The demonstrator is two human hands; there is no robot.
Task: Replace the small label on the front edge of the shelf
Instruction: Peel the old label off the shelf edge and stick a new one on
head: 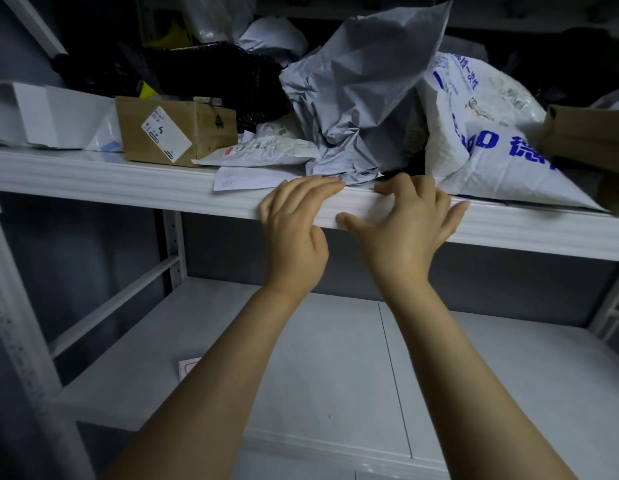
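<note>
Both of your hands are on the front edge [128, 183] of the upper shelf, close together but apart, and neither has hold of anything that shows. Your left hand [294, 220] lies with its fingers straight and together, flat on the top lip and pointing right, thumb tucked below. Your right hand [405, 226] is splayed wide against the face of the edge: thumb stretched left along the lower lip, index fingertip bent onto the top lip, the other fingers fanned off to the right. The label [361, 209] is hard to make out, white on white; the likeliest place is the pale strip of edge framed between your two hands, with its long axis running left to right along the edge. That puts it just left of your right thumb and index and just right of your left fingertips, so the right hand looks nearer and better placed to pick at a corner while the left steadies. Just above, a crumpled grey mailer bag [356, 98] and a loose paper slip [245, 178] overhang the lip, so work along the face, not over the top.
</note>
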